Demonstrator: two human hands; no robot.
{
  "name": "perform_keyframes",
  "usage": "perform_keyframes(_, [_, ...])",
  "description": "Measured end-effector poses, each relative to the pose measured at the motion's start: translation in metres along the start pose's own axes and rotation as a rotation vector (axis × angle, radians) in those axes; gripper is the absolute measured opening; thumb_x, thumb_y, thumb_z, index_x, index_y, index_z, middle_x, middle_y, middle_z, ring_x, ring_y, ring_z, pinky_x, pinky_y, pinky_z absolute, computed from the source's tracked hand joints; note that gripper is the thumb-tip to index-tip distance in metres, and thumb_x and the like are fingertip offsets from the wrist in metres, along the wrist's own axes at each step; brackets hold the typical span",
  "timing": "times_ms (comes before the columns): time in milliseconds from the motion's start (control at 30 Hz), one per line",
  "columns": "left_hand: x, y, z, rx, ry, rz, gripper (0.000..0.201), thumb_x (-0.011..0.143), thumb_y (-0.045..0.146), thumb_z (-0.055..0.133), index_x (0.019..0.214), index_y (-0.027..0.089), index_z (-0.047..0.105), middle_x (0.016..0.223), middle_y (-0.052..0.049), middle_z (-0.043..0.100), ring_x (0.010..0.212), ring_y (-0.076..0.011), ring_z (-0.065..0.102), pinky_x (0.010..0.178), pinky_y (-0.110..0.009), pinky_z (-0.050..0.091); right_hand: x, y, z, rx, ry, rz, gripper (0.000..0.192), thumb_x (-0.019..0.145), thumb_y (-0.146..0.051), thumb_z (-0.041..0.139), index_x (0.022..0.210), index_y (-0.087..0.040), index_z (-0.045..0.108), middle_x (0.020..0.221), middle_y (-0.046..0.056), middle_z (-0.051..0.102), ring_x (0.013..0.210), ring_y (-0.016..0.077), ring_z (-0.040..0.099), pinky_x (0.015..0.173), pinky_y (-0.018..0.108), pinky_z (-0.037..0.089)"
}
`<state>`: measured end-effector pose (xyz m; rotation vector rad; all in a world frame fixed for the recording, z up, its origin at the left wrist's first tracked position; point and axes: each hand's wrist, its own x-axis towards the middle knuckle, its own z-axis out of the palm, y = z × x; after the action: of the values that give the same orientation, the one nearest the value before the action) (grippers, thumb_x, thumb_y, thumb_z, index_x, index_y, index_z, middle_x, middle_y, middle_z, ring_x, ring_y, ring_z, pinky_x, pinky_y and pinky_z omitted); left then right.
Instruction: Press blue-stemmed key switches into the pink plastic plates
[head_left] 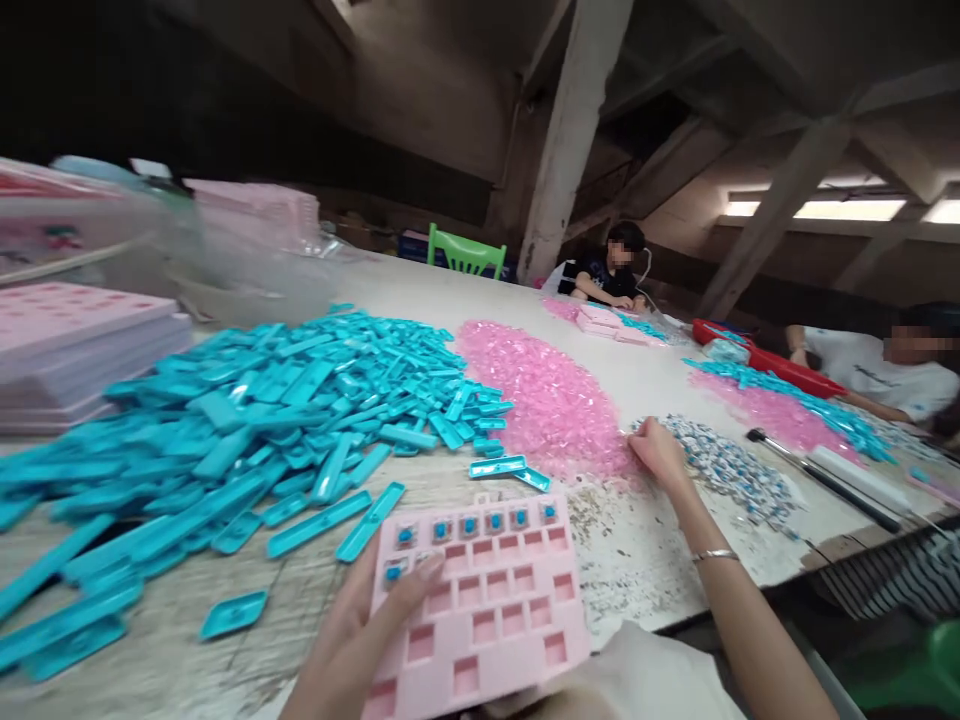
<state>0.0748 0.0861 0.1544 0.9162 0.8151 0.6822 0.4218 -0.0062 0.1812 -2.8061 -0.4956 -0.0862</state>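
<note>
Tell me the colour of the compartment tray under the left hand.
Pink tray, seen from the head camera; left hand holds it.

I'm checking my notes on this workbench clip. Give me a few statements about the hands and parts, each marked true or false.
1. The left hand holds the pink tray. True.
2. Every slot in the tray is filled. False: only the top row and one slot below hold blue pieces.
3. The right hand reaches the edge of the pink pile. True.
4. The blue strips lie right of the pink pile. False: they lie left.
</note>
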Motion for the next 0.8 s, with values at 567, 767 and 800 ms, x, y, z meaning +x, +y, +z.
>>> perform_keyframes(567, [-0.006,0.011,0.008,-0.328,-0.107,-0.148,0.073,0.073,0.028,0.084,0.137,0.027,0.050,0.111,-0.006,0.076,0.100,-0.0281,0.073,0.080,-0.030,0.061,-0.161,-0.038,-0.062,0.831,-0.312,-0.586,0.013,0.085,-0.037,0.071,0.095,-0.029,0.074,0.086,0.000,0.072,0.072,0.0150,0.069,0.063,0.018,0.060])
perform_keyframes(767, [-0.005,0.010,0.009,-0.343,-0.113,-0.175,0.072,0.074,0.027,0.083,0.136,0.027,0.048,0.109,-0.006,0.076,0.097,-0.0260,0.073,0.076,-0.027,0.060,-0.163,-0.075,-0.033,0.803,-0.146,-1.034,0.020,0.094,-0.020,0.061,0.112,-0.027,0.063,0.100,0.001,0.071,0.088,0.0127,0.069,0.077,0.018,0.058])
perform_keyframes(800, [-0.005,0.010,0.009,-0.343,-0.103,-0.168,0.072,0.074,0.027,0.084,0.136,0.027,0.048,0.107,-0.006,0.076,0.095,-0.0253,0.074,0.077,-0.027,0.060,-0.162,-0.081,-0.028,0.751,-0.121,-1.133,0.020,0.094,-0.018,0.060,0.113,-0.025,0.061,0.100,0.002,0.071,0.088,0.0132,0.069,0.078,0.019,0.058])
